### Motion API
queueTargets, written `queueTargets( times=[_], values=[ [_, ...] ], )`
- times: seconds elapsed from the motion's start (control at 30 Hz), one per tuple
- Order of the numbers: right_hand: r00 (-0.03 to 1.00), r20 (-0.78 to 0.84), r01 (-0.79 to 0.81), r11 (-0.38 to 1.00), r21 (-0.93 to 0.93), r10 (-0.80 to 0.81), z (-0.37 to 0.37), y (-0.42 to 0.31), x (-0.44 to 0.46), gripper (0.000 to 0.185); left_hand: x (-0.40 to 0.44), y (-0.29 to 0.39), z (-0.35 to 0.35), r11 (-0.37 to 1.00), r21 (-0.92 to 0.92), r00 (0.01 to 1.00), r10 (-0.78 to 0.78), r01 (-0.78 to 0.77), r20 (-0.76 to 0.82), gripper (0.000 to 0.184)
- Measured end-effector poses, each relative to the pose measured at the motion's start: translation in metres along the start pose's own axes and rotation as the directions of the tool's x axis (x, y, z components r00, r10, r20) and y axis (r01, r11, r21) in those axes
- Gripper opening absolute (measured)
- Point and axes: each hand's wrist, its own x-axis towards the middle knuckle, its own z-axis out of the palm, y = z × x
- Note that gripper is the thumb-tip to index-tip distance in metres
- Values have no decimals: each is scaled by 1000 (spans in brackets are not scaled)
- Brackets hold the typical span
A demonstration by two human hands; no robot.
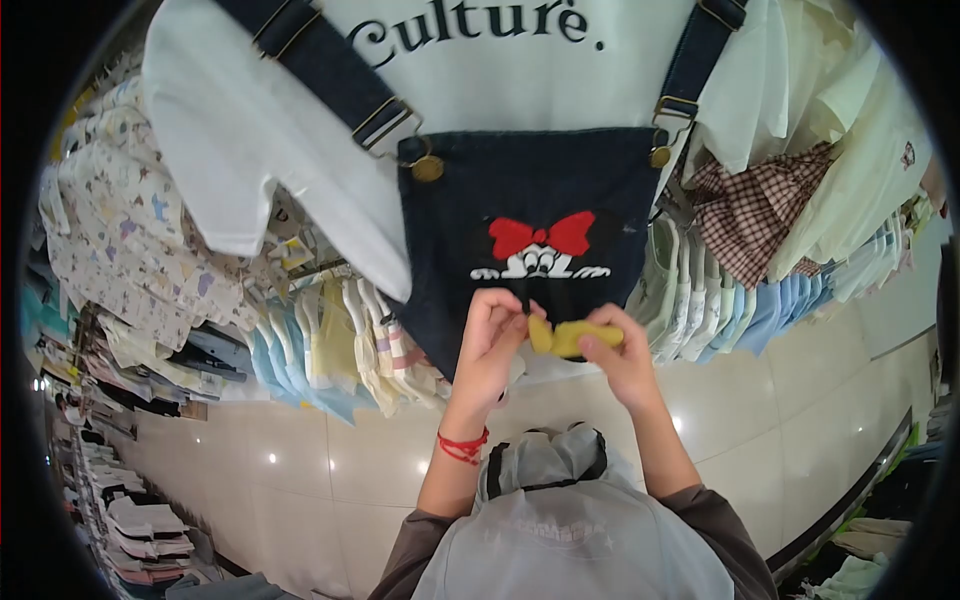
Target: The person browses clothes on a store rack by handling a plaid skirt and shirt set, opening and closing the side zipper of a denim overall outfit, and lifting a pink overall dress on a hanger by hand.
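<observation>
Dark navy overalls hang in front of me over a white long-sleeved top. The bib carries a red bow and a cartoon face. Just below that face, my right hand is closed around a yellow object, blurred, its kind unclear. My left hand is pinched at the object's left end, in front of the lower bib. What lies between the left fingertips is too small to make out; a thin dark strip shows beside them.
Patterned pale garments and small clothes on hangers hang at the left. To the right are a checked skirt and more hanging clothes. Folded clothes are stacked at lower left. Below is a tiled floor.
</observation>
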Motion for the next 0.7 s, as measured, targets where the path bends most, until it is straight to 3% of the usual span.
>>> queueTargets(
  times=[0.1,0.17,0.23,0.27,0.43,0.57,0.7],
  values=[
    [990,51,137,983,-123,-131,-12,-1,-6,12,-2,0,9,954,-269,991,-133,133,20,17],
    [959,69,281,948,-149,-274,-18,-1,-7,12,-3,-3,17,988,-142,997,-65,60,-33,16],
    [995,22,93,976,198,-99,-16,-9,-12,12,-4,-6,30,997,71,996,43,-37,-81,17],
    [1000,24,-4,931,365,-5,-17,-11,-15,13,-7,-6,33,997,76,998,0,5,-65,17],
    [999,39,-4,967,254,-7,-28,1,-28,14,-25,-11,38,988,80,991,-134,134,-6,22],
    [1000,21,-2,993,117,-1,-28,17,-34,10,-37,-34,25,963,174,978,-193,205,-83,23],
    [1000,13,-20,981,191,18,-31,33,-34,7,-43,-40,22,963,216,982,-134,160,-131,26]
  ],
)
